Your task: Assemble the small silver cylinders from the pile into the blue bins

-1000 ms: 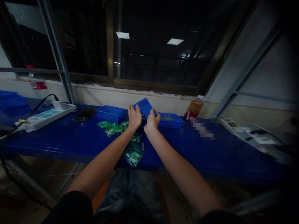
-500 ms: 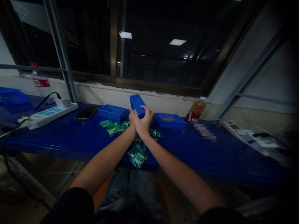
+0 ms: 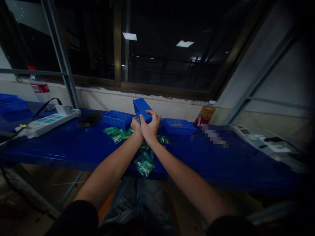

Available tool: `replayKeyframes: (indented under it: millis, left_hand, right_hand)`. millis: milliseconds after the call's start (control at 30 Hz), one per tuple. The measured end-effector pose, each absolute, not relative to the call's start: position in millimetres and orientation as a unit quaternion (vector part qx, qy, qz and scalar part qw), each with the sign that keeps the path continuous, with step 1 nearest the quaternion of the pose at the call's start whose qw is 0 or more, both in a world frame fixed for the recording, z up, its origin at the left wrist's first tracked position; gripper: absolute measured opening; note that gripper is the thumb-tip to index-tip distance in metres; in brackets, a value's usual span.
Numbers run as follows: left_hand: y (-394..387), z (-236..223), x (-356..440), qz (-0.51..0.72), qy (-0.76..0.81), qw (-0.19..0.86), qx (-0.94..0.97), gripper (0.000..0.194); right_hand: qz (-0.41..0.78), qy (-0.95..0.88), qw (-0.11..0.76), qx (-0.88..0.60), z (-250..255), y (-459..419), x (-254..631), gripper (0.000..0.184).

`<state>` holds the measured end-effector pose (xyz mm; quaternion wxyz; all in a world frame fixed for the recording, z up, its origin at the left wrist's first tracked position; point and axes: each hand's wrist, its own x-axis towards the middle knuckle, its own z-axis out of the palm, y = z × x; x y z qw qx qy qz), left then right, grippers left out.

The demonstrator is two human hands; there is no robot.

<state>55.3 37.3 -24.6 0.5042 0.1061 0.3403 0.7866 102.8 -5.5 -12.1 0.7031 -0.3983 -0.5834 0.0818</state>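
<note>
A blue plastic bin (image 3: 142, 107) is raised over the table and tipped to the left, its bottom facing up and toward me. My right hand (image 3: 151, 127) grips its near end, thumb on one side and fingers over the other. Against the right wrist, my left hand (image 3: 136, 125) is cupped just under the bin's lower left side. Its fingers are curled; small greyish bits seem to lie in it, too small to name. Below the hands, several green-tinted plastic packets (image 3: 118, 134) are spread on the blue table (image 3: 192, 157). One packet (image 3: 145, 164) lies at the front edge.
Two blue bins, one on the left (image 3: 117, 118) and one on the right (image 3: 179, 126), flank my hands. Farther left are a dark phone (image 3: 89, 120), a white power strip (image 3: 52, 120) and a bottle (image 3: 40, 88). An orange-red package (image 3: 205, 115) stands to the right.
The held bin has tipped further and shifted slightly left. My left hand has dropped a little away from its side, and its fingers show more. The whole view has shifted slightly.
</note>
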Motion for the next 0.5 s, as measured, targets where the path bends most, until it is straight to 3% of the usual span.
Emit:
replayKeyframes:
  millis: [333,500]
  left_hand:
    - [38.0,-15.8,55.9,0.765,0.286,0.576,-0.042,0.041]
    - [41.9,-15.9,54.0,0.774,0.265,0.573,-0.056,0.041]
  right_hand:
    - [0.243,-0.364,0.783,-0.442,-22.9,30.9,113.7,0.035]
    - [0.316,-0.285,0.768,-0.478,-22.2,36.3,116.5,0.037]
